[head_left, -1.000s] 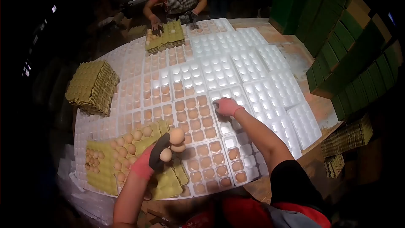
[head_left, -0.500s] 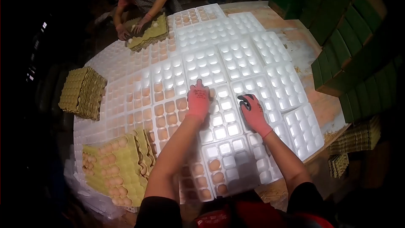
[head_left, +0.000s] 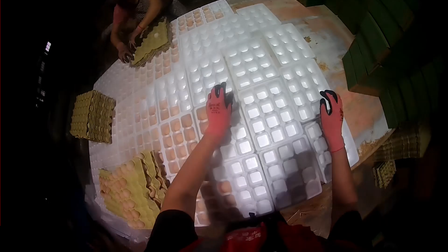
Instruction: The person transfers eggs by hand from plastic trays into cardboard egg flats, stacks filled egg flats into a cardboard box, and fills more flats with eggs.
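My left hand [head_left: 219, 112], in a red glove with dark fingertips, is over the white egg trays [head_left: 267, 117] near the middle of the table. Its fingers point away from me, slightly apart, and no object shows in them. Brown eggs [head_left: 179, 138] fill tray pockets just left of that hand. Farther right, my right hand [head_left: 332, 119] hovers at or over the outer edge of the white trays. Its thumb and fingers are bent with a gap between them, holding nothing visible. Whether it touches the tray below, I cannot tell.
A yellow pulp tray stack [head_left: 130, 189] bearing eggs sits at the near left. Another pulp stack [head_left: 92, 115] stands behind it. Across the table a co-worker [head_left: 140, 9] handles a pulp tray [head_left: 151, 44]. Green crates [head_left: 373, 56] rise at the right, beside the wooden tabletop [head_left: 322, 32].
My right hand has moved right, from over the inner trays to the outer tray edge. My left hand stays near the middle, its fingers shifted slightly. The whole view has turned a little.
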